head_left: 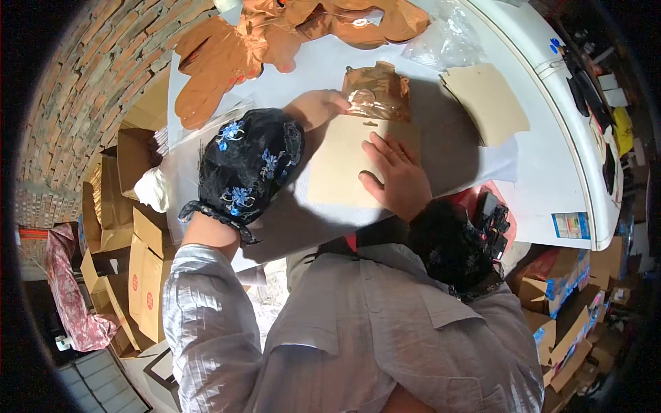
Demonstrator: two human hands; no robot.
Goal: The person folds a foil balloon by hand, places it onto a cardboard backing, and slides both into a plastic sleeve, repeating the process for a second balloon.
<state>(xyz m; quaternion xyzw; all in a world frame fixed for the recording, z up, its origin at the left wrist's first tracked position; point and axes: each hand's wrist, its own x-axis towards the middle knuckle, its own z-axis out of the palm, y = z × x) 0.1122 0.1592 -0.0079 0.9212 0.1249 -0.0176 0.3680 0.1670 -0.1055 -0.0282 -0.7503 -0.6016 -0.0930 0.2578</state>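
Observation:
My left hand reaches across the white table, its fingers closed at the lower left edge of a shiny copper-brown plastic packet. Just below that packet lies a beige card with a hang slot near its top edge. My right hand rests flat on the card, fingers stretched out and slightly apart. Black sleeve covers with blue embroidered flowers are on both forearms.
Several glossy brown pieces lie along the far side. A clear plastic bag and a stack of beige cards are at the right. Cardboard boxes stand left and right of the table, with a brick wall beyond.

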